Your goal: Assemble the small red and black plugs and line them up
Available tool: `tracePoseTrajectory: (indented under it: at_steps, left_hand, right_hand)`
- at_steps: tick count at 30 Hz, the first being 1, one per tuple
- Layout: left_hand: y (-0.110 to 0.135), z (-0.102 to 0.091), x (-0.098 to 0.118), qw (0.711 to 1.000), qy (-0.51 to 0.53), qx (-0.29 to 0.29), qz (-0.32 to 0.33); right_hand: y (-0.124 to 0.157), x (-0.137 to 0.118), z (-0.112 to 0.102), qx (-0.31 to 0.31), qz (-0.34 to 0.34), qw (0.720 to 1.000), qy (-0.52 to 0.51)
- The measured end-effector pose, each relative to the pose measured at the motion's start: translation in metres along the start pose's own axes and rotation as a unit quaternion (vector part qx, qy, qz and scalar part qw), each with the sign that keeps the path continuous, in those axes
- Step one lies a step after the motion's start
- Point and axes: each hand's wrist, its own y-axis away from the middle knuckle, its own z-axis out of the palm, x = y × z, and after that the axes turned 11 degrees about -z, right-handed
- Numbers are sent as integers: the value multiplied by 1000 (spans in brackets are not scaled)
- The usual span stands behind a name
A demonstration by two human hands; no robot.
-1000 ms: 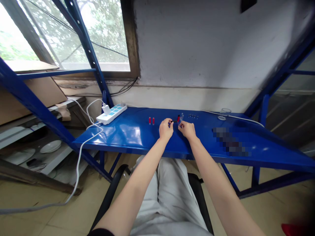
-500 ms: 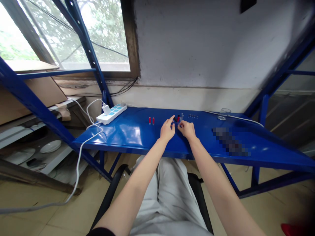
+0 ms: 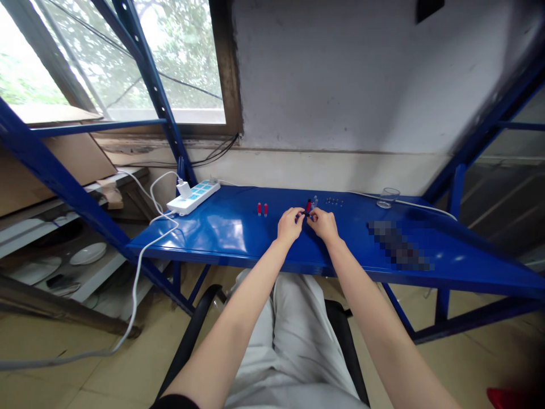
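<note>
My left hand (image 3: 290, 225) and my right hand (image 3: 323, 224) meet over the middle of the blue table, fingertips pinched. Between them is a small dark stick-like piece (image 3: 305, 213), gripped at its left end by the left fingers and at its right end by the right. Its exact kind is too small to make out. Just behind the fingers stand a small red tube with a dark top (image 3: 309, 204) and a clear tube (image 3: 315, 201). Farther left, two small red-capped tubes (image 3: 259, 209) stand side by side. Several tiny metallic bits (image 3: 334, 201) lie to the right.
The blue table (image 3: 204, 236) has a white power strip (image 3: 193, 197) with a plug at its left end. At the back right stands a clear glass cup (image 3: 388, 197). A blurred dark object (image 3: 398, 244) lies right of my right arm. Blue frame posts flank the table.
The fingers of my left hand, stretched out before, have closed on the dark piece. That piece has come nearer to me, between both hands. My right hand has barely moved.
</note>
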Motion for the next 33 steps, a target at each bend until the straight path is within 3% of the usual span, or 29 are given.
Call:
tracePoseTrajectory:
  at_steps: [14,21,24,28,33]
  left_hand:
    - [-3,3,-5,999,26,-1,-28]
    - [-6,6,-5,999,36,10,-22]
    - [-10,-4,-3,997,62,39,-8]
    - [-14,-34,-13,990,102,99,9]
    - [-12,-66,-38,956,192,198,-99]
  right_hand:
    - [-1,-10,-2,-41,-60,997,24]
    - [-1,-6,4,-2,-63,998,-9]
    - [-2,-3,6,21,-54,998,-34]
    - [-2,-3,9,32,-30,996,-72]
    - [-13,-19,20,-2,-35,990,-133]
